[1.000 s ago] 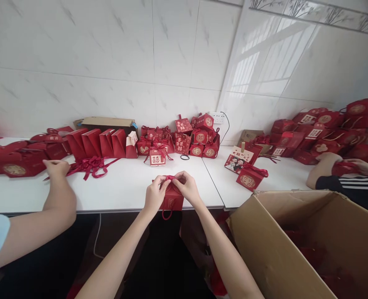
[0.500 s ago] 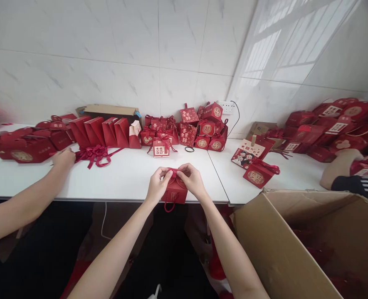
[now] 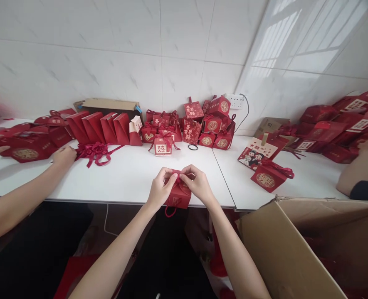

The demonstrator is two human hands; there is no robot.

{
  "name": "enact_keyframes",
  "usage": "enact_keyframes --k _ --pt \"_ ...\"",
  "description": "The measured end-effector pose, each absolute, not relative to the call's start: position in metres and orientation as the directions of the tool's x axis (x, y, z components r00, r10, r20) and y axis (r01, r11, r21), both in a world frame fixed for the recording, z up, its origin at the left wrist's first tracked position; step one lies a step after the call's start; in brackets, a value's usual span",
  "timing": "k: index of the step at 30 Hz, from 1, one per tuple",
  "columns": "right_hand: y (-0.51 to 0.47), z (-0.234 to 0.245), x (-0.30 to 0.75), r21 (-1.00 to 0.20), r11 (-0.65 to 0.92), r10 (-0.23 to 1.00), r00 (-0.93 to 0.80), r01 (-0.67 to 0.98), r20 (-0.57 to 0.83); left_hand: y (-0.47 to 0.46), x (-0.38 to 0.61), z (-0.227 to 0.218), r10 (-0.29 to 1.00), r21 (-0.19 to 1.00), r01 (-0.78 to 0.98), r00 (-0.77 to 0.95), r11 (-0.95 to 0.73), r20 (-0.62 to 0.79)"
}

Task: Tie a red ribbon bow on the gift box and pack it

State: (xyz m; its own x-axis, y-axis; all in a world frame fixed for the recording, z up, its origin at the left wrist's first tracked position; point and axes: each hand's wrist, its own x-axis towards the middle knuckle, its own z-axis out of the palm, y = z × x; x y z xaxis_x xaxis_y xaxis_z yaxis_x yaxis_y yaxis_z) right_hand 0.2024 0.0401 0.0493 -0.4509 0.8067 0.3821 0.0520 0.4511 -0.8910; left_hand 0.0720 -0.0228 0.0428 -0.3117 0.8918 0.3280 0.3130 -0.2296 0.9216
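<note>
A small red gift box (image 3: 180,195) stands at the front edge of the white table (image 3: 124,178). My left hand (image 3: 160,187) and my right hand (image 3: 196,182) both pinch the red ribbon at its top, fingers closed and nearly touching. A loop of ribbon hangs below the box over the table edge.
Another person's hand (image 3: 63,157) rests by a heap of red ribbons (image 3: 94,152) at the left. Red bags (image 3: 99,128) and boxes (image 3: 202,124) line the wall. A co-worker's arm (image 3: 358,170) lies at the right. An open cardboard carton (image 3: 296,245) stands at the lower right.
The view has drifted up and left, so the box and my hands sit a little further right. My fingers stay pinched on the ribbon. A second hand of the person at the left has come into view.
</note>
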Motion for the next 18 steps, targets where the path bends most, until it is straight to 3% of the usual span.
enact_keyframes --k 10,16,18 --pt "0.041 0.047 0.202 -0.864 0.486 0.801 -0.461 0.126 0.383 -0.02 0.074 0.045 0.908 0.961 0.168 -0.326 -0.22 0.265" --pt "0.03 0.045 0.205 -0.657 0.716 0.696 -0.323 0.238 0.641 -0.018 0.074 0.042 0.897 0.976 0.133 -0.388 -0.17 0.209" --pt "0.024 0.046 0.207 -0.601 0.751 0.66 -0.34 0.274 0.67 -0.016 0.074 0.042 0.891 0.976 0.147 -0.405 -0.158 0.205"
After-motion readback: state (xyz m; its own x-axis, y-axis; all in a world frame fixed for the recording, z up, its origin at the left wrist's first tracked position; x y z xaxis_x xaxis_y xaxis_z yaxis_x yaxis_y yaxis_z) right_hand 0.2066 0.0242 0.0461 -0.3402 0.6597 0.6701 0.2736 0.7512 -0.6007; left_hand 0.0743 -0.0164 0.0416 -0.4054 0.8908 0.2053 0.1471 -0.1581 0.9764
